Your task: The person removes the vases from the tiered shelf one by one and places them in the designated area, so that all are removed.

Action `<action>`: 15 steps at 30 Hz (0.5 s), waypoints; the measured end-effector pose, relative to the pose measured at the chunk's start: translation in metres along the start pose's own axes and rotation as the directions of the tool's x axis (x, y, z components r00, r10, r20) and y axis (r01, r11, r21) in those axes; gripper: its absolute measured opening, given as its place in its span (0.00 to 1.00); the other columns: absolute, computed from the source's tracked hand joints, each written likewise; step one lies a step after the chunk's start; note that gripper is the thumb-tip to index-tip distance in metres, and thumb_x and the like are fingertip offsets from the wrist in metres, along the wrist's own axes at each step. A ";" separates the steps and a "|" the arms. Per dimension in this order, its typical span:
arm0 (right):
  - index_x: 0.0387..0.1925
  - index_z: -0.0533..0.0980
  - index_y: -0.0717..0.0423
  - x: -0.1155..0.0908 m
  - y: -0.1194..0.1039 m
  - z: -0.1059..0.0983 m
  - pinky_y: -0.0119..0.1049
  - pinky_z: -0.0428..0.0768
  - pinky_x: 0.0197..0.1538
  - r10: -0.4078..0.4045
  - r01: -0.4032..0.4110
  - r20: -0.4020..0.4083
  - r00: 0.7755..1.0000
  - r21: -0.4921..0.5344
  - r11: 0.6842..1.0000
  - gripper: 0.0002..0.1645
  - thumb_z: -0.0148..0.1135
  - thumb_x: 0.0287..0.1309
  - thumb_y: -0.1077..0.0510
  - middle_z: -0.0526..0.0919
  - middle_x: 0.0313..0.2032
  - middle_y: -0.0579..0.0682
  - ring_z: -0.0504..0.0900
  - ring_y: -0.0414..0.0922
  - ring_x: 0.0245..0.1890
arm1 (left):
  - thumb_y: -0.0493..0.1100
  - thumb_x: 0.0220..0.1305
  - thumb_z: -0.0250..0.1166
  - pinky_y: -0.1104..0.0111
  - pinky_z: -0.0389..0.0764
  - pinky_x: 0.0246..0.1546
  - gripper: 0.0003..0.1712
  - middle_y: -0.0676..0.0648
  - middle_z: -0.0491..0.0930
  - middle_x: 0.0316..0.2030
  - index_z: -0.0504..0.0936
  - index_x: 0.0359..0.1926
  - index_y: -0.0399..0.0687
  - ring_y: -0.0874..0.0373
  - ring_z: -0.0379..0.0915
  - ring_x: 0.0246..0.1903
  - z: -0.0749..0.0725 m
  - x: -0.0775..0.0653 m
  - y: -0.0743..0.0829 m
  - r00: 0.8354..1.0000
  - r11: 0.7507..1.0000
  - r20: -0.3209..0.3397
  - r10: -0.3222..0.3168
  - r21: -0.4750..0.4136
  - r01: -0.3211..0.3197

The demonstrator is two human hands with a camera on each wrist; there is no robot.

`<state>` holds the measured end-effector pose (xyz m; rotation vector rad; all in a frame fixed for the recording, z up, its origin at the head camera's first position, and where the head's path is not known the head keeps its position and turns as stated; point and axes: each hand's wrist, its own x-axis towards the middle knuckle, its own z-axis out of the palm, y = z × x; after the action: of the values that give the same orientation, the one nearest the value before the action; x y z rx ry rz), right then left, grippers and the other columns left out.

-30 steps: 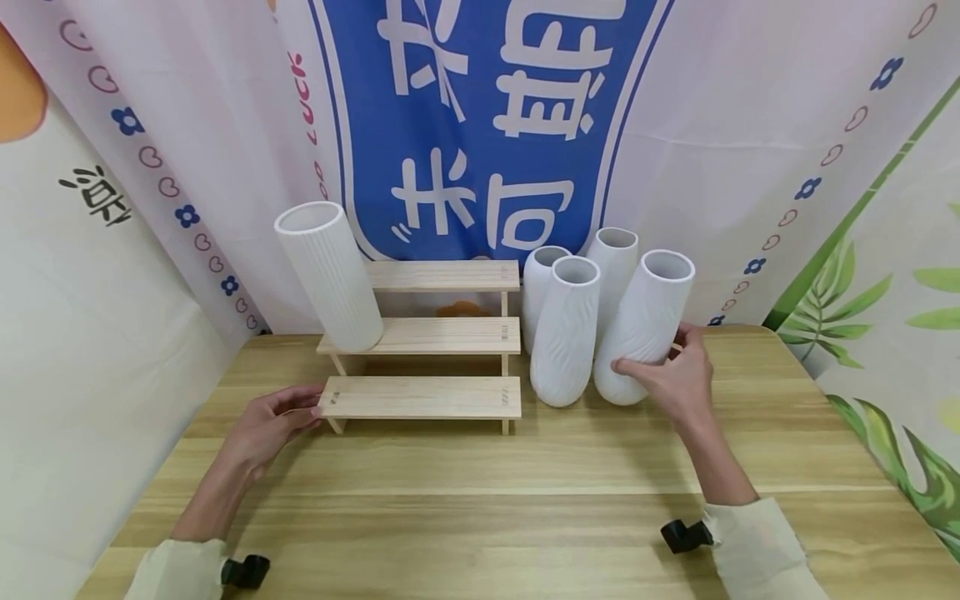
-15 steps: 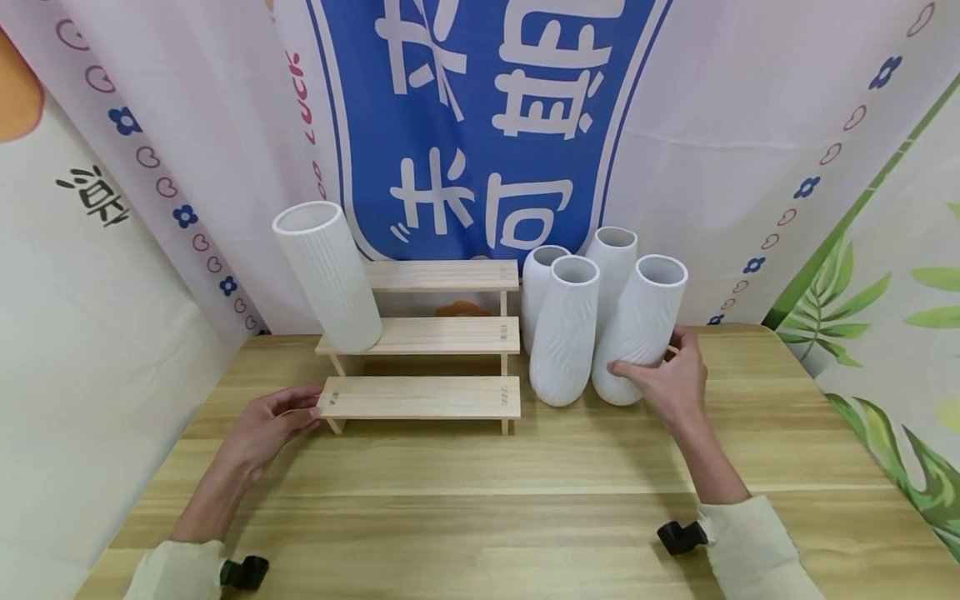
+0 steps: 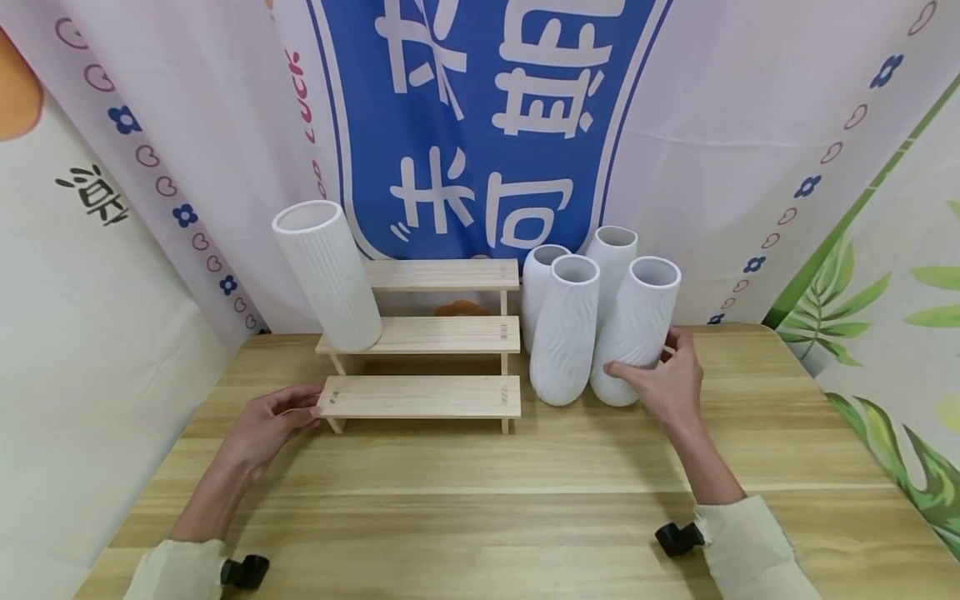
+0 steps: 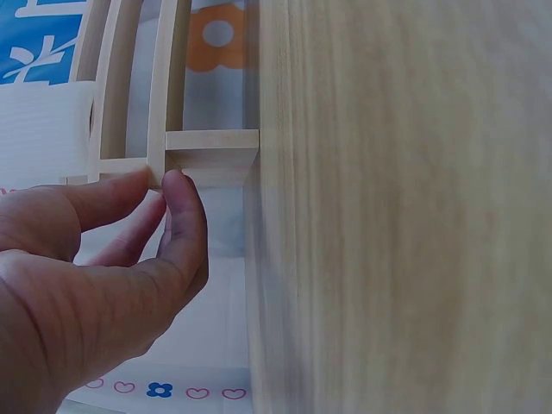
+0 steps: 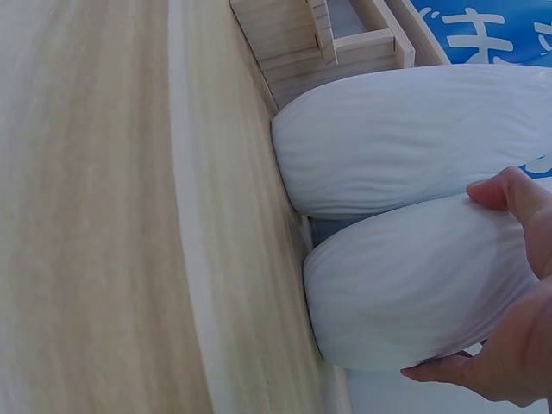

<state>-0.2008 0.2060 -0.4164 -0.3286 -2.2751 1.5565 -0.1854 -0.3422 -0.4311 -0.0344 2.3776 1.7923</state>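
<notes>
Around the lower body of a white textured vase my right hand is curled, thumb at the front left and fingers behind on the right. This vase stands on the table at the front right of a group of white vases. In the right wrist view, its side lies close along a neighbouring vase. My left hand pinches the left end of the lowest board of a three-step wooden display stand. The left wrist view shows thumb and fingertips at the board's end.
A tall ribbed white vase stands on the middle step at its left end. Three more white vases cluster right of the stand. The wooden table reaches back to a printed curtain.
The gripped vase's rim has shifted left and slightly down in the head view, closer to its neighbours, and my right hand has moved a little left with it. My left hand keeps its place.
</notes>
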 end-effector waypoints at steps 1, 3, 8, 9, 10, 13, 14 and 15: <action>0.72 0.64 0.61 0.000 0.000 0.000 0.56 0.82 0.68 -0.002 0.002 -0.001 1.000 -0.003 1.000 0.57 0.87 0.43 0.59 0.73 0.67 0.63 0.77 0.59 0.66 | 0.30 0.78 0.60 0.75 0.89 0.57 0.32 0.49 0.79 0.55 0.63 0.77 0.23 0.70 0.83 0.48 0.000 0.000 0.000 1.000 1.000 -0.001 -0.001 0.002 0.001; 0.72 0.63 0.61 -0.001 0.001 0.000 0.56 0.82 0.69 -0.005 0.005 -0.001 1.000 -0.011 1.000 0.57 0.87 0.43 0.58 0.73 0.67 0.63 0.77 0.60 0.67 | 0.31 0.79 0.60 0.75 0.89 0.57 0.32 0.47 0.79 0.56 0.63 0.77 0.23 0.70 0.83 0.48 0.001 0.000 0.000 1.000 1.000 -0.003 -0.003 0.005 0.003; 0.73 0.62 0.61 -0.002 -0.001 -0.003 0.57 0.81 0.70 -0.016 0.016 0.022 1.000 -0.022 1.000 0.58 0.87 0.46 0.57 0.72 0.69 0.63 0.76 0.60 0.68 | 0.31 0.79 0.60 0.76 0.89 0.57 0.32 0.42 0.78 0.58 0.63 0.77 0.24 0.70 0.82 0.48 0.002 -0.001 0.002 1.000 1.000 -0.003 -0.009 0.017 0.009; 0.73 0.62 0.61 -0.003 -0.002 -0.004 0.57 0.81 0.70 -0.019 0.020 0.029 0.999 -0.025 0.999 0.58 0.87 0.46 0.56 0.72 0.70 0.63 0.76 0.61 0.68 | 0.31 0.79 0.59 0.76 0.89 0.57 0.32 0.42 0.78 0.58 0.63 0.77 0.24 0.70 0.82 0.48 0.002 -0.001 0.002 1.000 1.000 -0.004 -0.009 0.017 0.009; 0.73 0.62 0.61 -0.003 -0.002 -0.005 0.57 0.81 0.70 -0.022 0.022 0.035 0.999 -0.026 0.999 0.58 0.87 0.47 0.56 0.72 0.70 0.63 0.76 0.61 0.68 | 0.31 0.79 0.59 0.76 0.89 0.57 0.32 0.43 0.78 0.58 0.63 0.77 0.24 0.70 0.82 0.48 0.002 -0.001 0.002 1.000 1.000 -0.004 -0.009 0.016 0.009; 0.74 0.61 0.61 -0.004 -0.003 -0.006 0.58 0.81 0.70 -0.026 0.027 0.052 0.998 -0.033 0.999 0.59 0.87 0.47 0.55 0.72 0.71 0.63 0.76 0.62 0.69 | 0.30 0.78 0.59 0.76 0.89 0.57 0.32 0.44 0.78 0.57 0.63 0.78 0.24 0.71 0.82 0.48 0.001 -0.001 0.002 1.000 1.000 -0.004 -0.010 0.012 0.010; 0.75 0.61 0.61 -0.004 -0.003 -0.007 0.58 0.81 0.71 -0.025 0.027 0.057 0.998 -0.035 0.999 0.59 0.87 0.48 0.55 0.72 0.72 0.63 0.76 0.62 0.69 | 0.30 0.78 0.59 0.76 0.89 0.57 0.32 0.44 0.78 0.57 0.62 0.78 0.24 0.71 0.82 0.48 0.001 -0.001 0.002 1.000 1.000 -0.003 -0.010 0.013 0.010; 0.75 0.61 0.61 -0.004 -0.003 -0.007 0.58 0.81 0.71 -0.022 0.025 0.062 0.998 -0.037 0.999 0.60 0.87 0.48 0.55 0.71 0.72 0.63 0.75 0.62 0.70 | 0.30 0.78 0.58 0.76 0.89 0.58 0.32 0.44 0.78 0.58 0.62 0.78 0.24 0.71 0.82 0.48 0.001 -0.002 0.002 1.000 1.000 -0.003 -0.011 0.014 0.011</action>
<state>-0.1940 0.2094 -0.4118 -0.2661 -2.3489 1.5341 -0.1840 -0.3405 -0.4293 -0.0478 2.3871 1.7716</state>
